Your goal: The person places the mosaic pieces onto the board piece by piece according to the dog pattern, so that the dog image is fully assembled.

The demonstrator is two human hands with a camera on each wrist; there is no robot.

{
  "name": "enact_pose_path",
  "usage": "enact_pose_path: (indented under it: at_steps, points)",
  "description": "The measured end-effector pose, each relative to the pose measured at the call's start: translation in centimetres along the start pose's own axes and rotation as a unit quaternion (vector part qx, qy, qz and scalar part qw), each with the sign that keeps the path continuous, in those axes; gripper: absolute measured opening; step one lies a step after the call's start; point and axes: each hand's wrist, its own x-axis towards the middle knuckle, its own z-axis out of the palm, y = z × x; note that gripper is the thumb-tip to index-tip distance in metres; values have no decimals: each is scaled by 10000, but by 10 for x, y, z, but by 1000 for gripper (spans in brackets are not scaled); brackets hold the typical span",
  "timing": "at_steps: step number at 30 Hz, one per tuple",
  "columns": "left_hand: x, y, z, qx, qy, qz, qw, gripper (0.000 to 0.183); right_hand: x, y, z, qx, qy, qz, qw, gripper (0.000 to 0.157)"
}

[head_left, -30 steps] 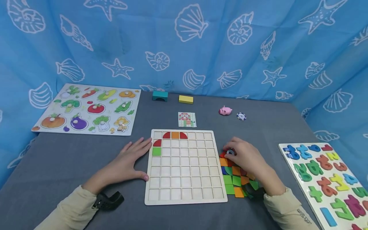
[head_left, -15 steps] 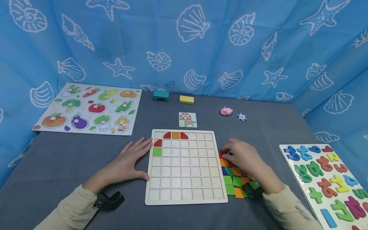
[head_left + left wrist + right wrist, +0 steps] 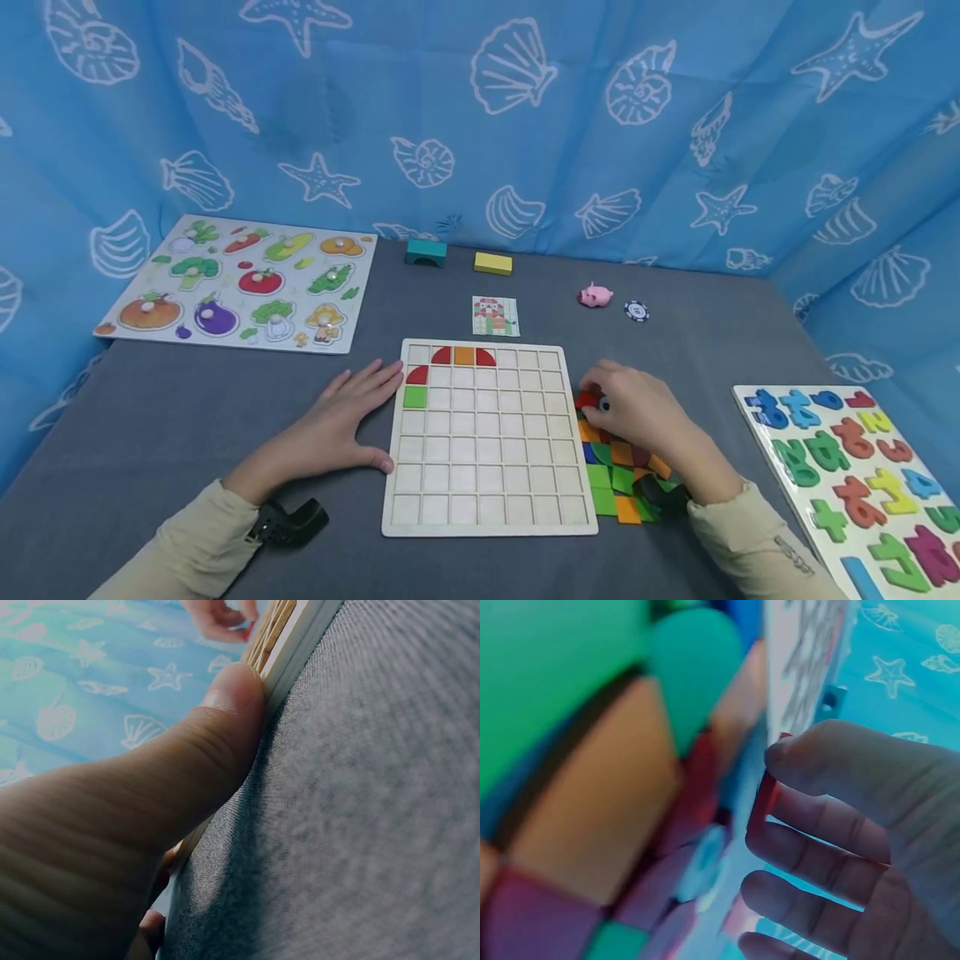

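My left hand (image 3: pixel 333 425) lies at the left edge of the wooden grid board (image 3: pixel 487 477), fingers spread and straight. In the left wrist view its thumb (image 3: pixel 229 694) presses the board's side. Several tiles sit in the grid's upper left: red quarter-circles (image 3: pixel 442 356), an orange square (image 3: pixel 464 357) and a green square (image 3: pixel 416 397). Right of the board, my right hand (image 3: pixel 645 408) is over the top end of a pile of coloured tiles (image 3: pixel 621 477). In the right wrist view its thumb and fingers pinch a red tile (image 3: pixel 762 801).
A small picture card (image 3: pixel 495 317) lies behind the board. Farther back are a teal arch block (image 3: pixel 425 252), a yellow block (image 3: pixel 492 263), a pink pig (image 3: pixel 595 295) and a poker chip (image 3: pixel 637 311). A vegetable puzzle (image 3: pixel 292 262) is at left, a number puzzle (image 3: pixel 825 450) at right.
The head view has shifted slightly. My right hand makes only small finger movements over the pile's top end; my left hand stays at the board's edge. Tiles on the board are unchanged.
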Motion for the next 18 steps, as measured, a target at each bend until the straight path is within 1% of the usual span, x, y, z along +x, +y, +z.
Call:
enact_pose_path:
  at_steps: [2,4,8,11,14,16,18]
  points:
    - [0,0,0,-3,13,-11,10000,109,3,-7,-4,78,111,-74,9999,23]
    - [-1,0,1,1,30,-19,10000,109,8,-19,-8,174,150,-215,9995,24]
    - [-2,-1,1,8,53,-23,10000,109,26,-58,-10,344,118,-610,9975,26]
    - [-2,-3,1,17,53,-12,10000,109,40,-91,-5,255,138,-1088,9936,26]
    - [-2,-4,3,37,76,40,10000,109,51,-120,2,73,116,-1636,9864,23]
    - [-2,-4,3,18,112,102,9999,108,57,-136,6,-76,62,-1899,9818,22]
    - [-1,-5,3,12,132,161,9998,108,60,-148,9,-271,-8,-2054,9783,21]
